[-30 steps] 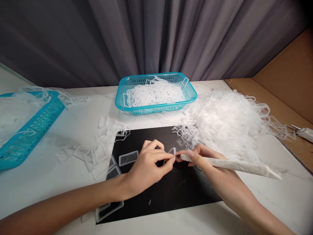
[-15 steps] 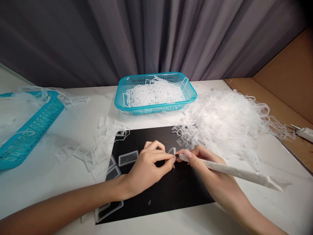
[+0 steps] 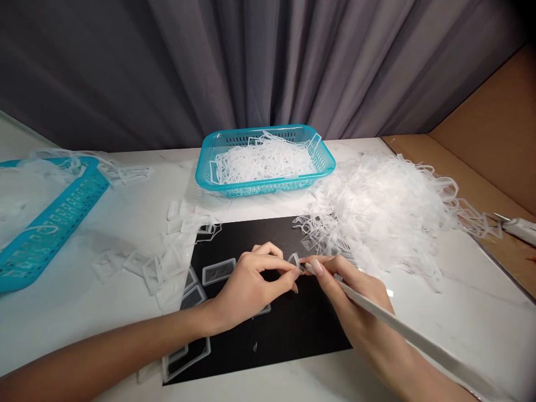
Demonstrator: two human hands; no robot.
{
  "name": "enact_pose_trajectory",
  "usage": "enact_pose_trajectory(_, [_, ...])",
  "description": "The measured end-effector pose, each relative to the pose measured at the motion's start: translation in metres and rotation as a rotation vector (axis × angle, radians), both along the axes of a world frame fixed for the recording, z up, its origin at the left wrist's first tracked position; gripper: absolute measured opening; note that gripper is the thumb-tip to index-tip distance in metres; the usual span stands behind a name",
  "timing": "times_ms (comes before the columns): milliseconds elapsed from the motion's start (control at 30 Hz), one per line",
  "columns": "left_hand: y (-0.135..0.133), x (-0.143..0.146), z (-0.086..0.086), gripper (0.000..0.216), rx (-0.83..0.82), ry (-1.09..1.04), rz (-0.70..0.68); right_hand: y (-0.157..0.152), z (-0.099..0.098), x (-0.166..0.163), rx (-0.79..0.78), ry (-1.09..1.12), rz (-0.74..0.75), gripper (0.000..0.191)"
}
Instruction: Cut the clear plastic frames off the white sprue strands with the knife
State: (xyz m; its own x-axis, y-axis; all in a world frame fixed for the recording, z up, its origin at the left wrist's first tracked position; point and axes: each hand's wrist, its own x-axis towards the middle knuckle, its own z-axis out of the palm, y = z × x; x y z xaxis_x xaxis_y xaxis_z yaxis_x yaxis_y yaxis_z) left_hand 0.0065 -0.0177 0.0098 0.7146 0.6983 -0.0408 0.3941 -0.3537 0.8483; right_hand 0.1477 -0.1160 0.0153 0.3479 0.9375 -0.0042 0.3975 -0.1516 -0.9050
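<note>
My left hand [image 3: 251, 282] pinches a small translucent plastic frame [image 3: 295, 259] between thumb and fingertips, above a black mat [image 3: 305, 329]. My right hand [image 3: 360, 296] is closed round a long white-wrapped tool [image 3: 389, 319], its tip meeting the frame at my left fingertips. The tip itself is mostly hidden by my fingers, so its kind does not show. Close to my left hand, a rectangular translucent frame [image 3: 219, 271] lies flat on the mat. Another piece shows partly under my left palm.
A blue basket [image 3: 266, 187] of thin white strips stands at the back. Right of it spreads a big heap of translucent trimmings [image 3: 385, 212]. Another blue basket [image 3: 62, 223] stands left, near scattered frames [image 3: 153, 273]. A white-handled tool [image 3: 519, 228] lies far right.
The white-wrapped tool's rear end has swung down toward me, and my right hand has turned with it. My left hand still pinches the frame, which has tilted slightly.
</note>
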Motion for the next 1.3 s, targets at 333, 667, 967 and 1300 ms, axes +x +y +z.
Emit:
enact_pose_trajectory(333, [-0.004, -0.001, 0.003, 0.02, 0.001, 0.005, -0.109, 0.002, -0.004, 0.006, 0.07, -0.113, -0.061, 0.021])
enact_pose_trajectory(667, [-0.002, 0.0, -0.002, 0.018, 0.138, 0.006, -0.066, 0.008, 0.009, 0.029, -0.286, 0.258, 0.019, 0.036])
enact_pose_trajectory(967, [-0.005, 0.0, -0.005, 0.013, 0.303, -0.072, -0.086, 0.008, 0.012, 0.025, -0.301, 0.371, -0.001, 0.038])
enact_pose_trajectory(1300, [-0.005, 0.0, -0.007, 0.013, 0.321, -0.077, -0.083, 0.008, 0.009, 0.026, -0.306, 0.369, 0.021, 0.036])
